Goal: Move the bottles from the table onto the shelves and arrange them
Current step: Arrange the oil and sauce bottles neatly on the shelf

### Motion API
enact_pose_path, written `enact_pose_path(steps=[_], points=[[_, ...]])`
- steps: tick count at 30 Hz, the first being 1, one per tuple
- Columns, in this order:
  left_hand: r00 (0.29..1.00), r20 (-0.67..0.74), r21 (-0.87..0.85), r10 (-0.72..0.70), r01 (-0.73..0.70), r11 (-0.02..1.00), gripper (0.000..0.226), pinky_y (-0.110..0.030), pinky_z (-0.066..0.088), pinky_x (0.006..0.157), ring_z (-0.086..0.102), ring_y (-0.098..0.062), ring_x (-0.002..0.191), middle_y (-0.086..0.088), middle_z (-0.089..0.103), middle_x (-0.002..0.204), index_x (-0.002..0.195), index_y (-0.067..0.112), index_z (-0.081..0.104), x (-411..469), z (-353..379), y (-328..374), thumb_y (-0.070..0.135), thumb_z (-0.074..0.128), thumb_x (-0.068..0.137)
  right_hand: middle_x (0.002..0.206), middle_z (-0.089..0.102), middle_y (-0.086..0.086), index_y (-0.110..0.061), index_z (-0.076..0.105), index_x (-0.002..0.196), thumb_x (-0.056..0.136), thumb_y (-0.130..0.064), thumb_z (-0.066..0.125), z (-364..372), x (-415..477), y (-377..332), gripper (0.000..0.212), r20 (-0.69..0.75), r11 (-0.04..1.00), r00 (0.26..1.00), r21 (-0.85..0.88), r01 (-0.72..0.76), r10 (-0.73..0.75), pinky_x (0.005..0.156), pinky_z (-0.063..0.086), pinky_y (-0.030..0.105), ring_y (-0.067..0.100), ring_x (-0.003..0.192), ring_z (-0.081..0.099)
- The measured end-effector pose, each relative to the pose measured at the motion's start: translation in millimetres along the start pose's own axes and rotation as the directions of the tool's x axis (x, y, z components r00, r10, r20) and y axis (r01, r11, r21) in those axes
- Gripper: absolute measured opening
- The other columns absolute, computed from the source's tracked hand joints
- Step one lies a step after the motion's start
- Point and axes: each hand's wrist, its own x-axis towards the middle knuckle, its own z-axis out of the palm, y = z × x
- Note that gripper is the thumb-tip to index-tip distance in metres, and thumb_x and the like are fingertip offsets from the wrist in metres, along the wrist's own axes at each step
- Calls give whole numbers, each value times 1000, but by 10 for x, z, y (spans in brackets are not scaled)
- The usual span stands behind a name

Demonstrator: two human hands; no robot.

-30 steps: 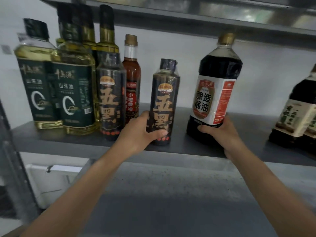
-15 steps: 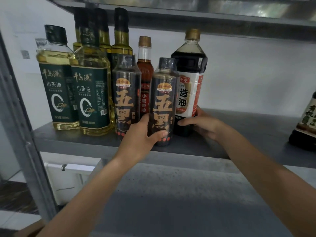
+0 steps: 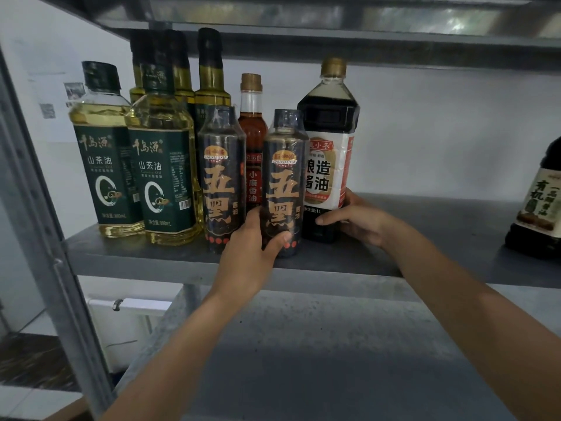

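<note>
On the grey metal shelf [image 3: 440, 238] my left hand [image 3: 252, 250] grips the base of a dark sesame oil bottle with orange characters [image 3: 283, 177]. A twin bottle [image 3: 223, 177] stands just left of it. My right hand [image 3: 361, 221] holds the bottom of the big soy sauce bottle with a white and red label [image 3: 329, 165], which stands right behind the gripped sesame bottle. A slim red-brown bottle [image 3: 252, 129] stands behind the two dark ones. Two yellow camellia oil bottles [image 3: 133, 165] stand at the left with tall olive oil bottles [image 3: 209, 83] behind.
Another dark soy bottle [image 3: 538, 202] stands at the shelf's right end, with bare shelf between it and my right hand. An upper shelf [image 3: 334, 34] hangs close above the bottle caps. A grey upright post [image 3: 39, 208] bounds the left side. A lower grey surface [image 3: 318, 360] lies beneath.
My right hand has slid the soy sauce bottle left until it stands close behind the sesame bottle. My left hand has kept its grip, and my view has shifted left.
</note>
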Motion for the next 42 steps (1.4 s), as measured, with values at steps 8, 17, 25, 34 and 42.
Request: enact_pose_path(steps=[8, 17, 25, 34, 42], points=[[1000, 14, -2, -1, 1, 1000, 54, -25, 41, 91, 55, -18, 120, 1, 60, 129, 140, 16, 38, -6, -21, 5, 34, 57, 93, 124, 63, 3, -23, 43, 134, 51, 4, 77, -146, -230, 43, 94, 53, 999, 999, 42, -8, 6, 113, 30, 44, 23, 123, 51], [1000, 18, -1, 17, -17, 1000, 51, -22, 36, 88, 52, -19, 123, 0, 58, 132, 139, 15, 38, -18, -18, 15, 33, 55, 94, 114, 68, 1, -22, 48, 126, 58, 3, 67, -251, -517, 16, 75, 105, 998, 994, 60, -17, 10, 87, 47, 25, 17, 109, 62], [999, 16, -18, 40, -40, 999, 58, -24, 41, 88, 55, -17, 119, 4, 59, 129, 140, 20, 37, -23, -23, -22, 40, 59, 91, 110, 70, -6, -29, 54, 115, 62, 0, 75, -176, -635, 55, 63, -11, 997, 999, 62, 53, -53, 84, 48, 23, 10, 104, 64], [999, -29, 81, 35, -33, 996, 76, -32, 45, 92, 54, -21, 120, 0, 56, 133, 144, 22, 30, -21, 29, -31, 40, 70, 83, 113, 70, -1, -22, 59, 115, 63, -4, 74, -168, -661, 86, 57, -50, 995, 997, 69, 67, -64, 92, 50, 29, 15, 109, 63], [999, -23, 119, 48, -45, 992, 77, -32, 46, 87, 56, -23, 117, -2, 56, 133, 147, 20, 25, -15, 57, -49, 44, 65, 85, 115, 69, 0, -21, 58, 116, 59, -6, 79, -147, -621, 74, 63, -46, 998, 998, 40, 50, -48, 98, 46, 33, 15, 110, 62]])
